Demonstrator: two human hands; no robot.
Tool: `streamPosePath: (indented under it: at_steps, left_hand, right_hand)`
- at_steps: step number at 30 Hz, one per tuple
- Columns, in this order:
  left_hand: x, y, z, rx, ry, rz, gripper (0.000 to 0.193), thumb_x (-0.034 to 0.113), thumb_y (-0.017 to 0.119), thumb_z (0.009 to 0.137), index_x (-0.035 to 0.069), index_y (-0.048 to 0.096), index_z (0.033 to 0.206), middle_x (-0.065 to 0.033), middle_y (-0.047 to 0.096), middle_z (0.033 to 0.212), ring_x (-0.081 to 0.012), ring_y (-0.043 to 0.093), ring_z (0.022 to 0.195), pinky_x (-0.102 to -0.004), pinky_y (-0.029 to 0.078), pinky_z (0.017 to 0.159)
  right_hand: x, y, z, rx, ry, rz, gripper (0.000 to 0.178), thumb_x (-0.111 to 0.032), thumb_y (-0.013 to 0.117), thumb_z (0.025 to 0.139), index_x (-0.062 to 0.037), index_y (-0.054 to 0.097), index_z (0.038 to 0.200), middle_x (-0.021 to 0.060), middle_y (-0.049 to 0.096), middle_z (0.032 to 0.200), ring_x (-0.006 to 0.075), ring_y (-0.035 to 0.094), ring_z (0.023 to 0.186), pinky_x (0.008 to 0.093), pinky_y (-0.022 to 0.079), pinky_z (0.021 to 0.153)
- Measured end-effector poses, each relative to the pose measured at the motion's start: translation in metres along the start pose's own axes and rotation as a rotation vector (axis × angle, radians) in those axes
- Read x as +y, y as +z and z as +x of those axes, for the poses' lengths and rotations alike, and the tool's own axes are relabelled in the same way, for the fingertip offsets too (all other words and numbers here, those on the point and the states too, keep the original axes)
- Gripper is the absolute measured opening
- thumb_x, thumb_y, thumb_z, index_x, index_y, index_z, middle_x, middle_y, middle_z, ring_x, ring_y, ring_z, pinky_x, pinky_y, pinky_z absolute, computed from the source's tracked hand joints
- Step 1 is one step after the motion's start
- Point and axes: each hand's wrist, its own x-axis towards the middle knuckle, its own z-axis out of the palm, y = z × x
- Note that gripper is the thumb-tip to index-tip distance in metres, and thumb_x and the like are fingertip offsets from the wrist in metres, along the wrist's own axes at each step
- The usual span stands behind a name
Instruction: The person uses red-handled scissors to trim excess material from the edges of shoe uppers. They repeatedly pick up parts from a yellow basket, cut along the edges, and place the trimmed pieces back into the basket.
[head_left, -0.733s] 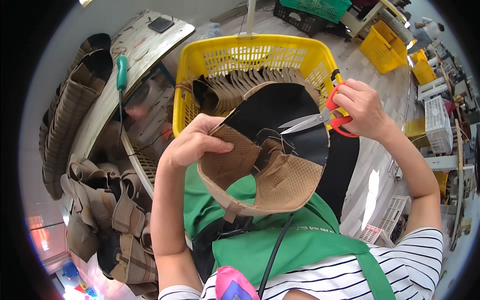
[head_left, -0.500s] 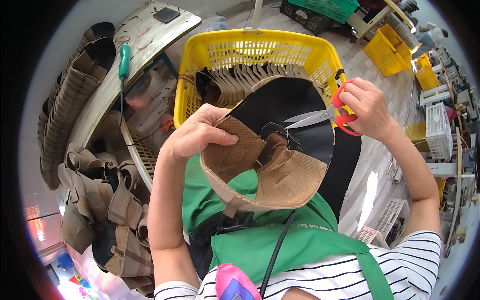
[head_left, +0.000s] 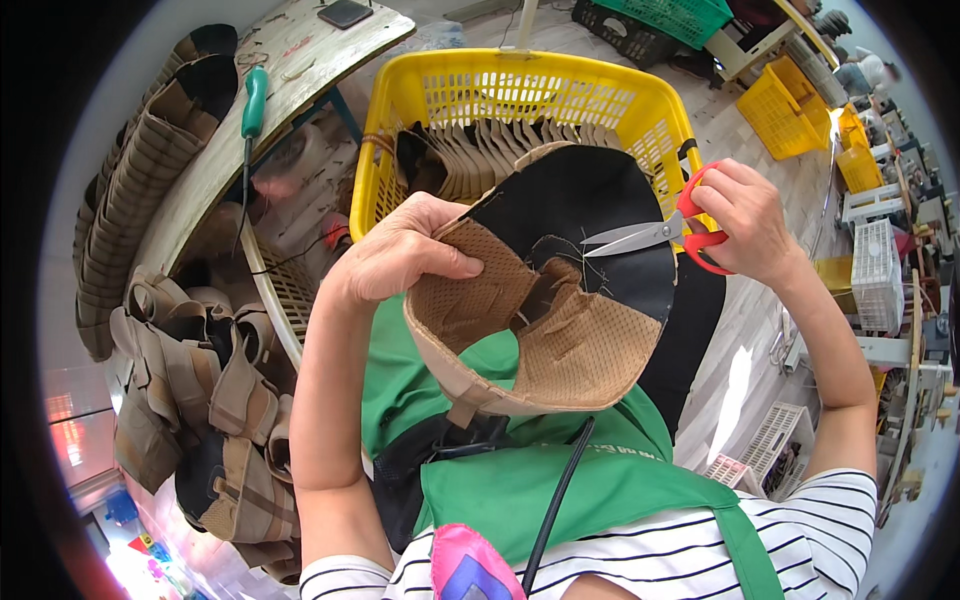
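My left hand grips the left edge of a sewn tan-and-black shoe upper, thumb pressed on its tan mesh lining. The upper is held up in front of me, its black side fanned out at the top and a gap in the middle. My right hand is closed around the red handles of a pair of scissors. Their narrow blades point left over the black part, slightly apart. Pale loose threads show at the blade tips, beside a frayed seam; whether the blades touch them I cannot tell.
A yellow basket with a row of tan uppers stands just beyond. On the left are a worktable with a green-handled corded tool, stacked uppers and a loose pile. More crates stand at right.
The scissors have shifted slightly right, and light threads now show at their tips. My left hand keeps its hold on the upper, which has moved a little. The whole view has tilted slightly.
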Motion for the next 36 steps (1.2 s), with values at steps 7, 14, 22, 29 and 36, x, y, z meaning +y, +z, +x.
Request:
streamPosePath:
  at_steps: [7, 14, 22, 29, 36]
  left_hand:
    - [-0.0021, -0.0015, 0.0006, 0.016, -0.012, 0.041, 0.032, -0.002, 0.066, 0.068, -0.004, 0.068, 0.099, -0.0041, 0.070, 0.090, -0.0098, 0.061, 0.082, -0.0242, 0.049, 0.078]
    - [-0.0039, -0.0029, 0.0005, 0.016, -0.024, 0.042, 0.032, -0.002, 0.066, 0.068, -0.004, 0.068, 0.100, -0.0041, 0.070, 0.091, -0.0101, 0.062, 0.082, -0.0246, 0.049, 0.080]
    - [-0.0036, -0.0021, -0.0002, 0.016, -0.016, 0.048, 0.032, -0.001, 0.066, 0.069, -0.004, 0.068, 0.100, -0.0051, 0.070, 0.091, -0.0105, 0.062, 0.082, -0.0244, 0.049, 0.079]
    - [-0.0049, -0.0020, 0.0015, 0.010, -0.005, 0.057, 0.033, 0.000, 0.065, 0.068, -0.004, 0.068, 0.101, -0.0052, 0.070, 0.091, -0.0105, 0.062, 0.082, -0.0245, 0.049, 0.079]
    - [-0.0043, -0.0022, 0.0015, 0.007, 0.003, 0.051, 0.034, 0.000, 0.065, 0.068, -0.004, 0.068, 0.101, -0.0053, 0.070, 0.092, -0.0106, 0.062, 0.082, -0.0246, 0.049, 0.079]
  right_hand:
    - [-0.0008, -0.0021, 0.0002, -0.006, 0.002, -0.013, 0.032, -0.002, 0.073, 0.052, -0.0057, 0.053, 0.076, 0.0073, 0.055, 0.077, 0.0256, 0.055, 0.073, 0.0343, 0.047, 0.062]
    - [-0.0006, -0.0044, 0.0006, -0.017, -0.008, -0.057, 0.031, -0.003, 0.072, 0.051, -0.0061, 0.053, 0.075, 0.0059, 0.055, 0.077, 0.0244, 0.055, 0.072, 0.0331, 0.047, 0.062]
    - [-0.0021, -0.0057, 0.0017, -0.036, -0.012, -0.046, 0.032, -0.003, 0.072, 0.050, -0.0060, 0.054, 0.076, 0.0061, 0.056, 0.079, 0.0248, 0.056, 0.074, 0.0337, 0.048, 0.064]
    - [-0.0034, -0.0036, 0.0018, -0.032, -0.010, -0.042, 0.032, -0.004, 0.073, 0.051, -0.0059, 0.054, 0.077, 0.0062, 0.056, 0.079, 0.0249, 0.056, 0.074, 0.0335, 0.048, 0.064]
    - [-0.0041, 0.0021, 0.0052, 0.011, -0.009, -0.040, 0.032, -0.004, 0.073, 0.051, -0.0056, 0.054, 0.078, 0.0059, 0.056, 0.079, 0.0248, 0.056, 0.074, 0.0335, 0.048, 0.064]
